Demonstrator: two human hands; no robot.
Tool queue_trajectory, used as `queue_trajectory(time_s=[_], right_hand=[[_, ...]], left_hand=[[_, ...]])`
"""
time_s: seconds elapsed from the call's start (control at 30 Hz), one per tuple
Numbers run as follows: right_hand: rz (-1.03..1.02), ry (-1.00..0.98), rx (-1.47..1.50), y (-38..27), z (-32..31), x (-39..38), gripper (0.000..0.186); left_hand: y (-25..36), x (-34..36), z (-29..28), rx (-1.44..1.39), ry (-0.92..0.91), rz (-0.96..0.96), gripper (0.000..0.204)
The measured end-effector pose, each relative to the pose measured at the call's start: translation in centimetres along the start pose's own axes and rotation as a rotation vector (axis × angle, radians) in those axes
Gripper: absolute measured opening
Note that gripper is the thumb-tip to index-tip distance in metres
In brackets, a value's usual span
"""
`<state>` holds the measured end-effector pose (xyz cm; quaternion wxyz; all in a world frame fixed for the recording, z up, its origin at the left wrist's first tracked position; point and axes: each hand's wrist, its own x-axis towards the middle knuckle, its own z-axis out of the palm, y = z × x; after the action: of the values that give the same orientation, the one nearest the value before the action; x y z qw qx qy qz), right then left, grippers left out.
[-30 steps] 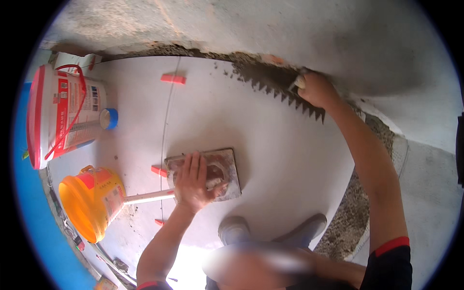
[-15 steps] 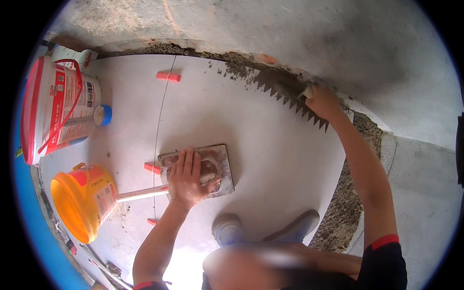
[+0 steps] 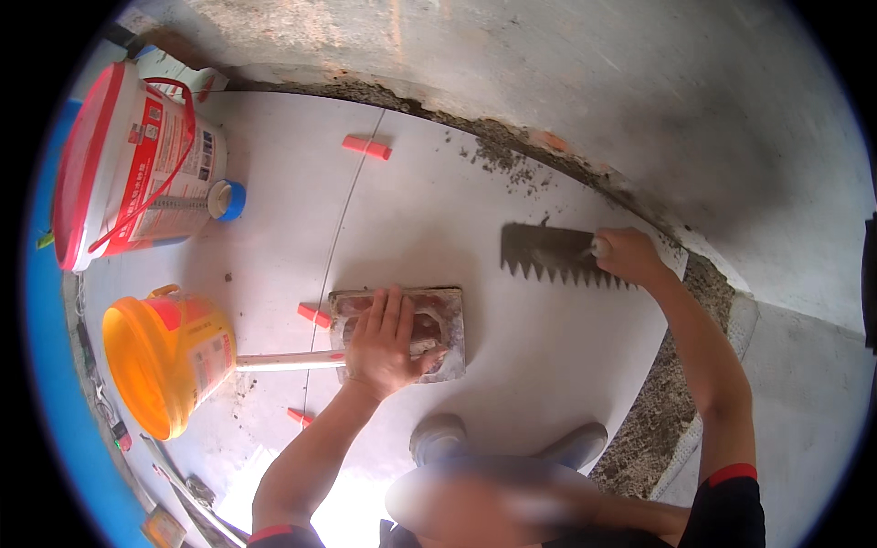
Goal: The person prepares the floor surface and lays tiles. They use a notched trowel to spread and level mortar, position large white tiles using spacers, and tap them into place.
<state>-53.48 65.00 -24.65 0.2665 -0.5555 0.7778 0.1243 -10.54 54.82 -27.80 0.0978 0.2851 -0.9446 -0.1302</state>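
My left hand (image 3: 382, 347) lies flat with fingers stretched out on a dirty square plate-like tool (image 3: 449, 315). A pale handle-like stick (image 3: 290, 362) runs leftward from under that hand toward the yellow bucket; whether it belongs to the plate is hidden. My right hand (image 3: 630, 256) is closed round the grip of a notched trowel (image 3: 548, 247), its teeth pointing toward me. The trowel is over the large pale tile (image 3: 539, 329). Scattered grey mortar crumbs (image 3: 502, 160) lie on the tile along the wall.
At left are a white bucket with red lid (image 3: 169, 173), a blue-rimmed roll (image 3: 227, 200) and a yellow bucket (image 3: 196, 342). Red wedges (image 3: 367, 147) sit along the tile joint. A rough mortar strip (image 3: 639, 411) borders the tile at right; a bare wall (image 3: 566, 64) rises beyond.
My right hand has drawn the trowel away from the wall edge onto the tile, leaving fewer, scattered crumbs there. My left hand stays on the plate. The whole view has shifted slightly.
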Motion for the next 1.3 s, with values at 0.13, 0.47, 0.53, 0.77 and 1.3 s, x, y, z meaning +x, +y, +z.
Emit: queue_trajectory(time_s=[0.13,0.47,0.53,0.77,1.3], right_hand=[[-0.050,0.178,0.199,-5.5,-2.4,7.7,0.030],[0.167,0.184,0.112,-9.9,-5.6,8.7,0.034],[0.211,0.204,0.092,-8.4,-6.2,9.0,0.033],[0.096,0.077,0.072,-7.9,-6.5,7.2,0.033],[0.241,0.122,-0.010,1.3,-2.3,-2.0,0.032]], left_hand=[[0.1,0.4,-0.2,-0.005,-0.003,-0.012,0.078],[-0.8,-0.9,0.9,-0.145,-0.103,-0.072,0.078],[-0.6,-0.5,1.5,-0.158,-0.106,-0.055,0.075],[0.0,1.1,-0.6,-0.216,-0.029,-0.090,0.032],[0.0,0.5,0.8,0.110,0.003,0.078,0.085]])
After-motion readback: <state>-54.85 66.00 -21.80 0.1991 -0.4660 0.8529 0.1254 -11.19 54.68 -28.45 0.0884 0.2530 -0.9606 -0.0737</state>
